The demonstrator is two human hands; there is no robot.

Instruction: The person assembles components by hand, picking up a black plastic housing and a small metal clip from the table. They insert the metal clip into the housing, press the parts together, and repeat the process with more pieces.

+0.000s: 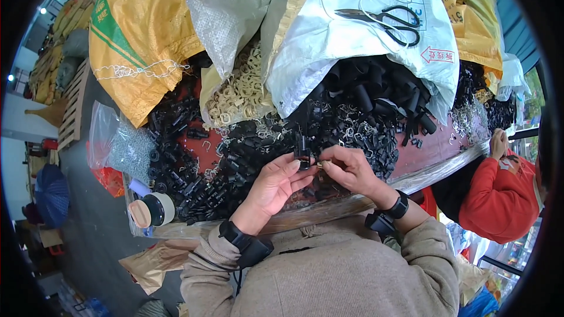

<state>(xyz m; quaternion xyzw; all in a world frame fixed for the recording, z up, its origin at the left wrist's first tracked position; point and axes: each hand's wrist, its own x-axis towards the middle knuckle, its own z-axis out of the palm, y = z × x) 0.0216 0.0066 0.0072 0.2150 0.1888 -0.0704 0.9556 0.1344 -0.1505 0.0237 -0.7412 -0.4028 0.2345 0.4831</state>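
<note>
Close to the table's near edge, both my hands meet in front of me. My left hand (271, 185) is closed, thumb and fingers gripping a small black plastic part (302, 149) that stands roughly upright. My right hand (351, 170) pinches a tiny brass-coloured piece (319, 165) against or right beside that part; its exact shape is too small to make out. Under and around the hands lie heaps of loose black plastic parts (238, 167). Small metal clips (346, 134) are scattered among them, and short black tubes (364, 98) are piled behind.
Beige clips (242, 93) spill from a sack at the back. Black-handled scissors (379, 17) lie on a white woven sack (329, 29). At left stand a lidded jar (160, 209) and a clear bag of small metal pieces (130, 151). A person in a red top (496, 199) sits at right.
</note>
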